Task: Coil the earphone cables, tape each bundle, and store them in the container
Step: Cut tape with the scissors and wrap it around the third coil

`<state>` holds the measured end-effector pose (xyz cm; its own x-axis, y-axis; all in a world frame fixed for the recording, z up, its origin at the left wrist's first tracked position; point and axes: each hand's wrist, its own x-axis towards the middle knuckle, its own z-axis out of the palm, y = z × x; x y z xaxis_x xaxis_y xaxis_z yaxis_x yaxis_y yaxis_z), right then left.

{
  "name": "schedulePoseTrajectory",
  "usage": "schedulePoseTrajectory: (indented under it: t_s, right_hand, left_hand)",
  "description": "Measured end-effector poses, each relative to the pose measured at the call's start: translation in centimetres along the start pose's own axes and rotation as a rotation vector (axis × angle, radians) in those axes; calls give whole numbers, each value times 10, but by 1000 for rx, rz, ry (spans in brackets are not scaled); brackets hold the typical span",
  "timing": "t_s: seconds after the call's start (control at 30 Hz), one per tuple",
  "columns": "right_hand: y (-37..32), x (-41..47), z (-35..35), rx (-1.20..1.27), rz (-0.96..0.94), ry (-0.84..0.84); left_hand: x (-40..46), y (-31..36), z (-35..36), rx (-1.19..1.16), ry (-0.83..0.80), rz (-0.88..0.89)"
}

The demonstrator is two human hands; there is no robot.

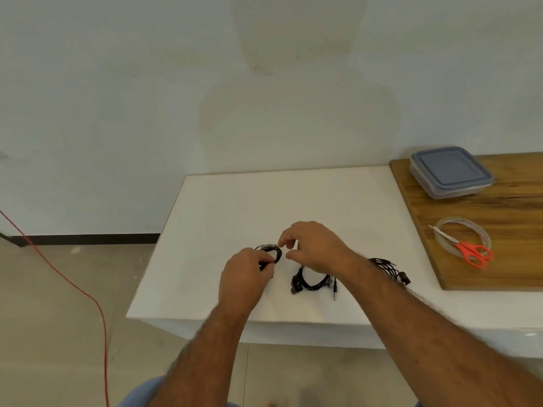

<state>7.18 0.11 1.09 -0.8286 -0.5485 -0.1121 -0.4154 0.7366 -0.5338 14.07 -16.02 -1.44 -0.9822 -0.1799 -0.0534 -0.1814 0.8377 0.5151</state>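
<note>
My left hand (245, 277) is closed on a coiled black earphone cable (270, 251) held just above the white table (293, 207). My right hand (314, 248) hovers beside the coil, its thumb and forefinger pinching at the coil's right edge. A second black earphone bundle (313, 283) lies on the table under my right wrist, its plug pointing toward me. A third bundle (388, 268) lies to the right, partly hidden by my right forearm. The lidded plastic container (449, 171) stands at the back right.
A clear tape roll (470, 230) and red-handled scissors (470, 252) lie on a wooden board (499, 207) to the right. A red cord (73, 286) trails across the floor on the left. The wall stands just behind the table.
</note>
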Motion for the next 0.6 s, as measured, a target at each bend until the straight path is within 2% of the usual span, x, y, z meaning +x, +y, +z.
schedulePoseTrajectory:
  t_s: [0.13,0.23,0.6]
  right_hand:
    - [-4,6,15,-148,-46,-63]
    - [-4,10,16,-217,-67,-30]
    - [-13,12,33,-250,-92,26]
  left_hand:
    - [2,-1,2,32,23,54]
    - [2,-2,2,47,47,100]
    - [8,-11,-14,112,14,63]
